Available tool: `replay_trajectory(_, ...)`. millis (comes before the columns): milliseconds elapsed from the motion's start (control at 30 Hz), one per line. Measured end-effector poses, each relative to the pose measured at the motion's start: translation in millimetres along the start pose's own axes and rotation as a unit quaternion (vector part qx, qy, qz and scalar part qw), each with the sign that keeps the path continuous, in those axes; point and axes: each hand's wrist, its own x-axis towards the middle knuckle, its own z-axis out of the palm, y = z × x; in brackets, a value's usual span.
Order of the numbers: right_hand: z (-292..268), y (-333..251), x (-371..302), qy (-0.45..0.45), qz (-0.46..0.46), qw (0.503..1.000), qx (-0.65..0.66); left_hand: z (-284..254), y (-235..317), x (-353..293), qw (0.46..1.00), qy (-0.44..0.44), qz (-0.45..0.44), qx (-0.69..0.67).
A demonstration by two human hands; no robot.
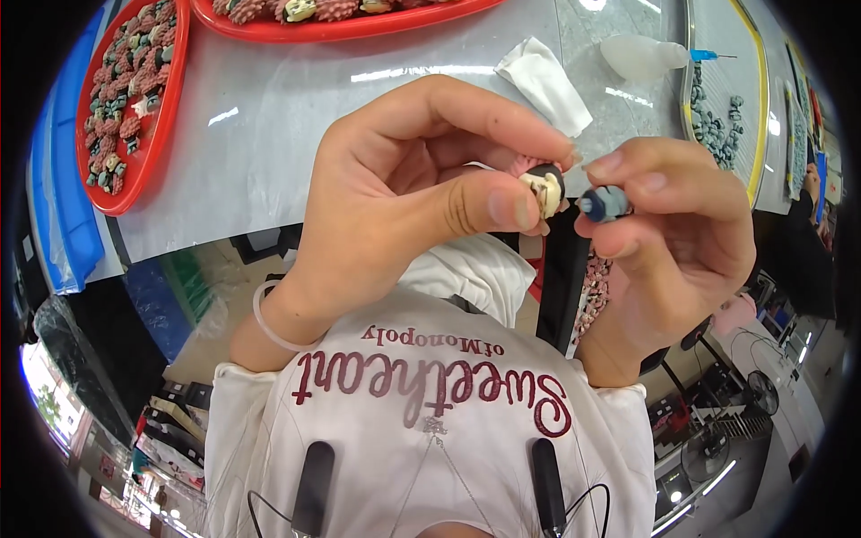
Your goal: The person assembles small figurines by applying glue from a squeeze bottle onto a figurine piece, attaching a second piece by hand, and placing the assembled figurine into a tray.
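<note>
My left hand [386, 179] pinches a small figurine head [543, 186], pink on top with a black and cream front, between thumb and fingertips. Close by on the right, my right hand [686, 224] grips a small blue-grey figurine body [604, 204] with its fingers and thumb. A short pale peg sticks out of the body toward the head. The two pieces are held near each other above the table's front edge, with a gap between them.
Two red trays, one at the left [169, 117] and one at the back [350, 32], hold pink figurine pieces. A white cloth [547, 85] lies behind my hands, beside a squeeze bottle [639, 56] with a blue needle tip. At right, a yellow-edged tray [762, 81] holds blue-grey pieces.
</note>
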Motion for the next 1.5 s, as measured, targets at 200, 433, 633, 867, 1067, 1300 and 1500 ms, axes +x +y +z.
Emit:
replay_trajectory(200,0.7,-3.8,4.0,-0.057,-0.107,0.982,-0.145,2.4,0.9,-2.2,1.0,0.015,0.003,-0.001)
replay_trajectory(433,8.2,2.8,6.5,-0.042,-0.172,0.964,-0.198,-1.0,3.8,1.3,1.0,0.021,-0.011,0.01)
replay_trajectory(633,20.6,1.6,5.7,-0.042,-0.146,0.974,-0.169,-8.9,15.2,3.2,0.996,-0.004,-0.08,-0.042)
replay_trajectory(867,9.2,-0.9,7.1,0.006,-0.144,0.945,-0.292,-45.2,78.0,-2.9,0.979,0.072,0.094,0.166)
replay_trajectory(1067,-4.8,11.4,6.5,0.007,-0.049,0.971,-0.234,-114.6,133.0,-48.4,0.679,0.214,0.043,0.701)
replay_trajectory(1300,-5.9,8.8,9.2,0.038,-0.04,0.977,-0.204,-101.5,156.2,-29.9,0.563,0.231,0.03,0.793)
replay_trajectory(1500,-21.2,7.6,9.1,0.096,0.003,0.971,-0.22,-46.2,153.1,65.3,0.726,-0.022,0.22,0.652)
